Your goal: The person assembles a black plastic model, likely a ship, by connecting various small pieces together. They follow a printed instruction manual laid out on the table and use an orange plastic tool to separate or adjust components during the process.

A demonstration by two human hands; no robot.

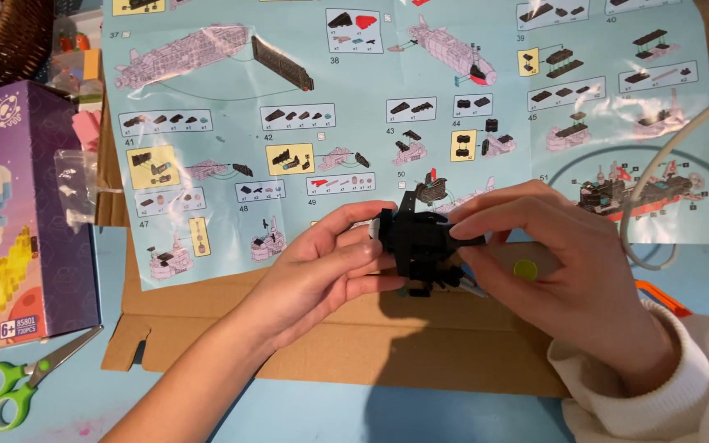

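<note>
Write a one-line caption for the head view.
Left hand and right hand grip a black brick model above the instruction sheet.

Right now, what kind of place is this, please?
Probably a home hobby or craft table. Both hands hold a black brick model over flattened cardboard, with a building instruction sheet spread behind and green-handled scissors nearby.

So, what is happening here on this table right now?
A person holds a small black brick model between both hands: the left hand grips it from the left, the right hand pinches its right side. They work over a flattened cardboard sheet, with a light blue instruction sheet spread behind. A purple box stands at the left, and green-handled scissors lie in front of it.
</note>
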